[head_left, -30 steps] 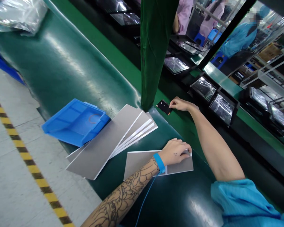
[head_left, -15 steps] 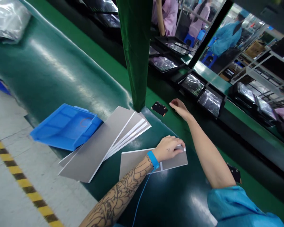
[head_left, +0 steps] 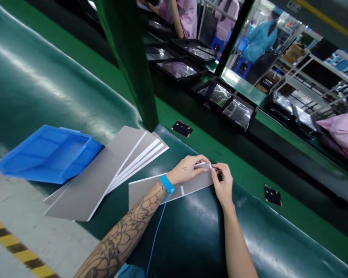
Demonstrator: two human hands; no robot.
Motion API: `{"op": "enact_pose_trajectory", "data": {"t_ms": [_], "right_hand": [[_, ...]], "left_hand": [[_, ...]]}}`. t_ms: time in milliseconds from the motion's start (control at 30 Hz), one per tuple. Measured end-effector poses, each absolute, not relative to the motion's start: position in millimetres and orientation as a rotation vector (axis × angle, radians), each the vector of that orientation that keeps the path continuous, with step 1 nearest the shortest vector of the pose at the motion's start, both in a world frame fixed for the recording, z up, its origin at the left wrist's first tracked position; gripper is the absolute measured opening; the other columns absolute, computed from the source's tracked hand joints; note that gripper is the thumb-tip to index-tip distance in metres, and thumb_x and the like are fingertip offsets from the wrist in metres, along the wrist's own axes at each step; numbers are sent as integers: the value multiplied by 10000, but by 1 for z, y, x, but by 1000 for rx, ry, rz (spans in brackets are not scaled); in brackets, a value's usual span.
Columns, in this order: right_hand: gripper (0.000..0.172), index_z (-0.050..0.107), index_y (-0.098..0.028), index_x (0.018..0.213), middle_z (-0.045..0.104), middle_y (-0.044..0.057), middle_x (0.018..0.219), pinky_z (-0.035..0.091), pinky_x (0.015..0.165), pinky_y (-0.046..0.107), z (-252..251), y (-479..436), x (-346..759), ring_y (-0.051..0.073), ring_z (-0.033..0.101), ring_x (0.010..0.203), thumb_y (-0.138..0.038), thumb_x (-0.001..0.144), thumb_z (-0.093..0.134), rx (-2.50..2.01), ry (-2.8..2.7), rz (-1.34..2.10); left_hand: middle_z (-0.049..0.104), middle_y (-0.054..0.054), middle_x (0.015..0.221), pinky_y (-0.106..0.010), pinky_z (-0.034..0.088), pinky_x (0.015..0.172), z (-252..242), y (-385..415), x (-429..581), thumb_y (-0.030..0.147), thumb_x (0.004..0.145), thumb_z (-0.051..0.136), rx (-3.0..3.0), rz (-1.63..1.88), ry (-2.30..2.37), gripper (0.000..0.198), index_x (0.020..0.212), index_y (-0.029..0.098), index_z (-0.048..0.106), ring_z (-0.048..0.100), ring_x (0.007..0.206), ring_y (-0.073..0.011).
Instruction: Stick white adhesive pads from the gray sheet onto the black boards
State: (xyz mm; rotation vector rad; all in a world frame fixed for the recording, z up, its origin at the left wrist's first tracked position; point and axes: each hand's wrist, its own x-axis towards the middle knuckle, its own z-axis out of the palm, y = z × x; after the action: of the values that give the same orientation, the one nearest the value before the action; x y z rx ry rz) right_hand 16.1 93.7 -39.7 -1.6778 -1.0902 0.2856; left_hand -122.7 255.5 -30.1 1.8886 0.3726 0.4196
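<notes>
A grey sheet (head_left: 150,187) lies on the dark green mat in front of me. My left hand (head_left: 188,170), with a blue wrist strap (head_left: 167,183), rests on the sheet's far right end, fingers curled over its top edge. My right hand (head_left: 222,181) pinches the sheet's right corner, fingers closed. What sits between the fingertips is too small to make out. A small black square part (head_left: 181,128) lies on the green belt beyond the hands. Another black square part (head_left: 273,195) lies on the belt to the right.
A fanned stack of grey sheets (head_left: 110,170) lies left of my hands, beside a blue plastic tray (head_left: 46,152). A green post (head_left: 130,61) rises behind the stack. Black trays with shiny panels (head_left: 229,102) line the far conveyor, where people in pink and blue work.
My right hand left the black part on the belt and came back to the grey sheet's right corner. The view shifted right; the left hand stays on the sheet.
</notes>
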Motion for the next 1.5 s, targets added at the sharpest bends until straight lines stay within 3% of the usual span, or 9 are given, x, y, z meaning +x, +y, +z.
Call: {"op": "enact_pose_trajectory", "data": {"t_ms": [233, 500, 733, 1000, 1500], "right_hand": [[183, 741, -244, 1209, 696, 84, 1157, 526, 789, 350, -37, 92, 21, 205, 660, 934, -303, 1090, 615, -1647, -1203, 319], [158, 750, -230, 1137, 689, 78, 1089, 518, 723, 343, -39, 95, 19, 175, 594, 763, -328, 1069, 646, -1725, -1191, 270], [162, 757, -236, 1149, 694, 78, 1076, 539, 728, 344, -39, 95, 21, 189, 627, 804, -315, 1082, 632, -1735, -1244, 262], [103, 733, -232, 1054, 680, 67, 1043, 533, 718, 343, -37, 95, 21, 184, 608, 776, -289, 1068, 648, -1726, -1238, 273], [82, 631, -229, 1063, 606, 52, 1035, 498, 757, 333, -39, 94, 21, 186, 567, 848, -264, 1097, 565, -1747, -1292, 311]], "left_hand": [[776, -48, 1147, -335, 523, 908, -26, 258, -126, 307, 978, 734, 1831, 406, 359, 234, 1194, 218, 740, 702, 1002, -220], [773, -53, 1209, -350, 549, 963, -32, 252, -125, 249, 1009, 706, 2012, 436, 346, 225, 1234, 234, 709, 725, 1099, -234], [754, -62, 1243, -394, 582, 983, -31, 247, -126, 190, 1057, 609, 2344, 531, 305, 250, 1301, 236, 641, 713, 1129, -257], [757, -42, 1247, -398, 580, 976, -36, 246, -126, 167, 1060, 620, 2368, 542, 275, 249, 1298, 240, 634, 708, 1135, -252], [770, -49, 1242, -404, 582, 981, -36, 246, -124, 191, 1066, 627, 2363, 516, 249, 221, 1283, 226, 645, 712, 1129, -252]]}}
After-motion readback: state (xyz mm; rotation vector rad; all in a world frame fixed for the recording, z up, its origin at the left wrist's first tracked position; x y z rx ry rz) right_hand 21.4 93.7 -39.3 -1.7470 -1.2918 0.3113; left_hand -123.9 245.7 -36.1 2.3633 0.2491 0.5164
